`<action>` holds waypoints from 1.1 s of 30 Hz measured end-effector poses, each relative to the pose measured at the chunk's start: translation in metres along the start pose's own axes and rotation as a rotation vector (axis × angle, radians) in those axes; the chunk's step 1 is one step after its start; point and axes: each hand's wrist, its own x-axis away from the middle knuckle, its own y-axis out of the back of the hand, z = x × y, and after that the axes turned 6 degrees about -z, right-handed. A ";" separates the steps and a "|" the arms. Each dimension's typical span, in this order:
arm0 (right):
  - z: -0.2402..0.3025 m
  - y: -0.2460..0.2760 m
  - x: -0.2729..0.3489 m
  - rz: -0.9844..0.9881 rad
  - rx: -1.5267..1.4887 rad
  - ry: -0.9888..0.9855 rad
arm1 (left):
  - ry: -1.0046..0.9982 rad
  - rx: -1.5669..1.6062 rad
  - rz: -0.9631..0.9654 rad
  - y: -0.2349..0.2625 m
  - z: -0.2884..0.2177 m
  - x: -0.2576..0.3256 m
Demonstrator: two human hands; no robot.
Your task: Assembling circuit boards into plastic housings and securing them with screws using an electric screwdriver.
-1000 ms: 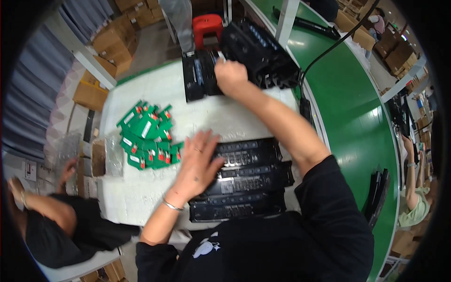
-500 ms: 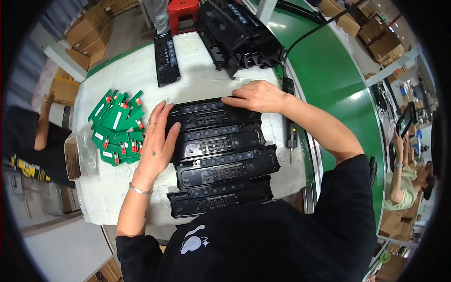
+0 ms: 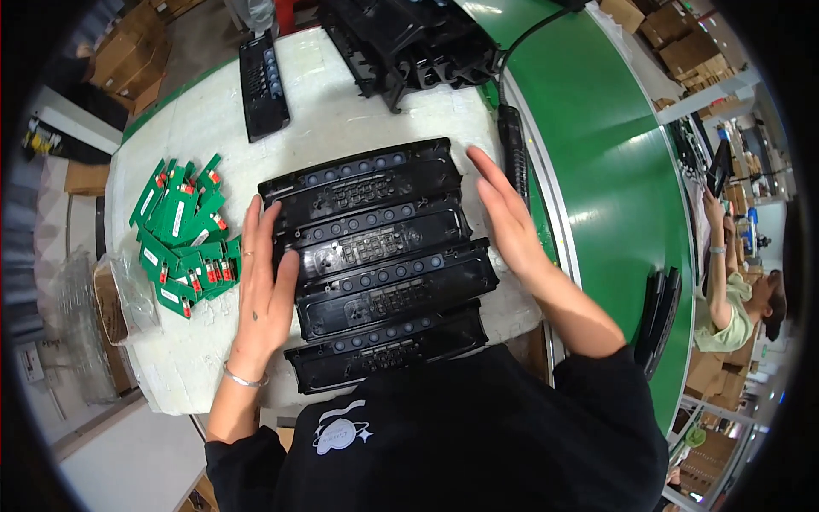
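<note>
Several long black plastic panels [image 3: 388, 274] lie in a stack of rows on the white padded tabletop, each with a line of round buttons along one edge. My left hand [image 3: 266, 286] rests against their left ends, fingers stretched out. To the right of the farthest panel [image 3: 363, 182], my right hand [image 3: 509, 220] is held with fingers extended and nothing in it. Left of my left hand lies a pile of green circuit boards [image 3: 183, 235] with red-and-white parts and white labels.
Another black panel [image 3: 264, 90] lies at the far left of the table. A heap of black plastic housings [image 3: 409, 47] stands at the back. A corded black electric screwdriver [image 3: 512, 149] is by the right edge, beside a green conveyor [image 3: 606, 188]. A co-worker [image 3: 732, 311] is at far right.
My right hand has come off the top of the farthest panel and moved to the right end of the row. My left hand stays at the left ends. The whole view has shifted.
</note>
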 end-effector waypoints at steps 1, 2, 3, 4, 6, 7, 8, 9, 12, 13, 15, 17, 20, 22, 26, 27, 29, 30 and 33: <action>0.002 -0.003 0.013 0.014 -0.013 -0.052 | 0.013 0.022 0.021 -0.003 0.002 0.005; 0.002 -0.006 0.021 0.028 -0.027 -0.102 | 0.026 0.043 0.039 -0.005 0.002 0.010; -0.003 -0.010 0.027 0.023 0.096 -0.046 | 0.036 0.064 0.043 -0.009 -0.001 0.012; -0.004 -0.011 0.028 0.034 0.093 -0.052 | 0.057 0.113 0.030 -0.012 -0.004 0.011; -0.001 -0.012 0.024 -0.059 -0.219 -0.161 | 0.157 0.250 0.025 -0.004 -0.020 0.009; 0.000 -0.013 0.023 -0.095 -0.336 -0.204 | 0.165 0.248 0.020 -0.002 -0.017 0.013; 0.000 -0.007 0.023 -0.099 -0.278 -0.201 | 0.158 0.252 0.012 0.000 -0.015 0.017; 0.004 -0.008 0.026 -0.100 -0.255 -0.206 | 0.154 0.246 -0.007 0.007 -0.013 0.026; -0.002 -0.017 0.041 -0.056 -0.231 -0.187 | 0.105 0.343 -0.013 0.000 0.001 0.054; -0.001 -0.019 0.042 -0.053 -0.215 -0.151 | 0.115 0.325 -0.014 0.001 -0.002 0.053; 0.001 -0.019 0.040 -0.044 -0.165 -0.121 | 0.148 0.390 -0.053 0.001 0.004 0.055; 0.017 -0.017 0.033 -0.062 0.012 -0.062 | 0.143 0.496 -0.145 0.006 0.009 0.060; 0.051 -0.030 0.014 0.007 0.065 0.127 | 0.158 0.572 -0.297 0.021 0.006 0.069; 0.079 -0.060 0.002 0.144 0.117 0.277 | 0.129 0.572 -0.324 0.030 0.021 0.081; 0.114 -0.147 -0.021 0.526 0.177 0.658 | 0.300 0.519 -0.668 0.054 0.061 0.094; 0.115 -0.169 -0.028 0.572 0.209 0.676 | 0.351 0.571 -0.721 0.060 0.068 0.089; 0.116 -0.222 -0.042 0.608 0.288 0.734 | 0.391 0.549 -0.817 0.074 0.086 0.084; 0.115 -0.254 -0.048 0.602 0.338 0.770 | 0.387 0.543 -0.838 0.073 0.093 0.087; 0.134 -0.327 -0.058 0.571 0.614 0.693 | 0.414 0.359 -0.929 0.070 0.103 0.082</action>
